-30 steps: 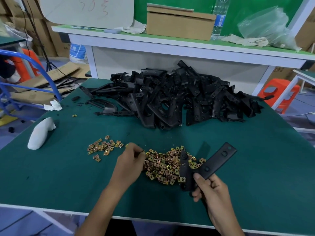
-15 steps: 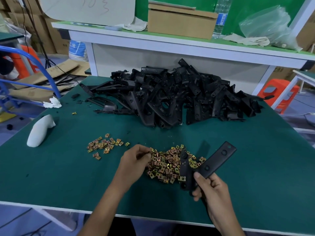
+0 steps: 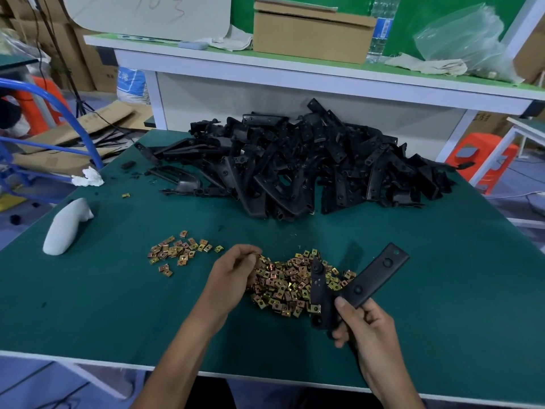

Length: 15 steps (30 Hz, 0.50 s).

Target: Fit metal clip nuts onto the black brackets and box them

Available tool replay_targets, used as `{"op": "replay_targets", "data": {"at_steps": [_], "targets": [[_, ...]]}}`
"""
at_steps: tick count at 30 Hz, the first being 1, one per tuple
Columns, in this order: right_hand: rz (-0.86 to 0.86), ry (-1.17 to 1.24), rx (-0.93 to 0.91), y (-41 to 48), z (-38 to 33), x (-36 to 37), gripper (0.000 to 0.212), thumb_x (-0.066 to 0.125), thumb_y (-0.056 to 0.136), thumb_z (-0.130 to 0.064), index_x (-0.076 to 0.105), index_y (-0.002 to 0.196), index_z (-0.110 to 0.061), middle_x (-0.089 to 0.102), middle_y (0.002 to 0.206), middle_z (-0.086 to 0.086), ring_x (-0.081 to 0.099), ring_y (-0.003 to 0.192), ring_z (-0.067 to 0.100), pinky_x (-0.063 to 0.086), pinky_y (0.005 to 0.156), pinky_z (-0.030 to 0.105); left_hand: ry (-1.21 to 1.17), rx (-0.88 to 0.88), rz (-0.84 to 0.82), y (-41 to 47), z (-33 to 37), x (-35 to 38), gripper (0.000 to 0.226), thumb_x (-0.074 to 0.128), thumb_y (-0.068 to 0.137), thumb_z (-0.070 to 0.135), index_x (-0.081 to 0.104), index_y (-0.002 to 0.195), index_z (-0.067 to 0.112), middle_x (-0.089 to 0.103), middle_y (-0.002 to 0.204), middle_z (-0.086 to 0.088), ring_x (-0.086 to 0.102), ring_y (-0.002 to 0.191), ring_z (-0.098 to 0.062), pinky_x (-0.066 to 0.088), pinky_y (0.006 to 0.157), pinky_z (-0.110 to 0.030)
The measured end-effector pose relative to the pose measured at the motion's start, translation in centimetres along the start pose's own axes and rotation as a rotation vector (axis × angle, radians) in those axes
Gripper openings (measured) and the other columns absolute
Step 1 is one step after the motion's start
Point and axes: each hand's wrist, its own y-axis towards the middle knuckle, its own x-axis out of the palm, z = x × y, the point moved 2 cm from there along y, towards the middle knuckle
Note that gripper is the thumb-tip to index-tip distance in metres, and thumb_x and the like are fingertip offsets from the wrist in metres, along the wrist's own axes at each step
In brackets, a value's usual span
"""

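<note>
My right hand (image 3: 364, 326) grips a black V-shaped bracket (image 3: 372, 277) by its bend, holding it just above the green table (image 3: 442, 305). One arm of the bracket points up and right, the other lies over the main pile of brass-coloured clip nuts (image 3: 290, 286). My left hand (image 3: 233, 271) sits at the pile's left edge, its fingertips pinching a clip nut (image 3: 259, 255). A smaller scatter of clip nuts (image 3: 177, 252) lies further left. A large heap of black brackets (image 3: 300, 163) fills the far side of the table.
A white moulded object (image 3: 63, 227) lies near the table's left edge, with crumpled white paper (image 3: 88, 177) behind it. A cardboard box (image 3: 309, 31), a water bottle (image 3: 380, 28) and a plastic bag (image 3: 463, 39) stand on the bench behind. A blue metal frame (image 3: 67, 113) is at the left.
My left hand has shifted right, from the gap between the two nut piles into the main pile's edge. My right hand and the bracket have barely moved.
</note>
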Motion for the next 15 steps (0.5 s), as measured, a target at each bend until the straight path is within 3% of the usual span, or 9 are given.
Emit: {"op": "replay_targets", "data": {"at_steps": [4, 7, 11, 15], "targets": [[0.004, 0.000, -0.002, 0.0, -0.2, 0.2, 0.016, 0.077, 0.075, -0.032, 0.072, 0.074, -0.017, 0.054, 0.054, 0.011, 0.056, 0.045, 0.024, 0.046, 0.041, 0.031, 0.246, 0.087, 0.019, 0.3, 0.1, -0.4, 0.022, 0.060, 0.101, 0.024, 0.069, 0.113, 0.040, 0.069, 0.090, 0.021, 0.063, 0.088, 0.005, 0.049, 0.080, -0.013], [0.010, 0.001, -0.006, 0.0, -0.3, 0.2, 0.013, 0.076, 0.076, -0.030, 0.073, 0.074, -0.017, 0.054, 0.054, 0.009, 0.055, 0.045, 0.023, 0.046, 0.040, 0.030, 0.350, 0.103, 0.115, 0.4, 0.2, -0.7, 0.010, 0.070, 0.093, 0.029, 0.070, 0.097, 0.038, 0.072, 0.090, 0.023, 0.067, 0.088, 0.005, 0.049, 0.076, -0.015], [0.010, 0.006, 0.001, 0.0, -0.3, 0.1, 0.013, 0.076, 0.076, -0.029, 0.074, 0.076, -0.016, 0.051, 0.054, 0.010, 0.055, 0.045, 0.023, 0.046, 0.040, 0.030, 0.395, 0.121, 0.067, 0.0, 0.5, -0.5, 0.011, 0.074, 0.090, 0.025, 0.074, 0.088, 0.036, 0.073, 0.088, 0.024, 0.067, 0.086, 0.006, 0.047, 0.072, -0.010], [0.005, 0.010, 0.005, -0.1, -0.3, 0.1, 0.018, 0.077, 0.075, -0.031, 0.073, 0.078, -0.014, 0.051, 0.054, 0.011, 0.056, 0.046, 0.023, 0.046, 0.041, 0.030, 0.508, 0.243, 0.087, -0.2, 1.2, -0.2, 0.017, 0.070, 0.094, 0.019, 0.076, 0.100, 0.034, 0.070, 0.088, 0.033, 0.065, 0.090, 0.011, 0.044, 0.073, -0.002]]}}
